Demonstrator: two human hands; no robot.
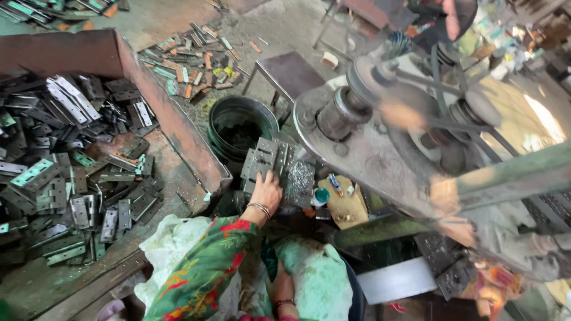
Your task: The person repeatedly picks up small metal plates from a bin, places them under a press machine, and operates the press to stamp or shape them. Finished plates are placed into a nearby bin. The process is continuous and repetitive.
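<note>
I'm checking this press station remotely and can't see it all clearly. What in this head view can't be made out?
- Left hand: rests on grey hinge plates; its fingertips are hidden, so the grip is unclear.
- Right hand: only the wrist with a bangle shows, the rest tucked into pale green cloth.
- Flywheel and belt: motion-blurred.
- Black bucket: contents too dark to identify.
- Lower right parts: blurred and cut by the frame edge.

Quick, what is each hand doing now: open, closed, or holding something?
Left hand: fingers spread open, resting on the stack of grey metal hinge plates by the machine.
Right hand: low at the lap, mostly hidden by cloth; cannot be told.
</note>
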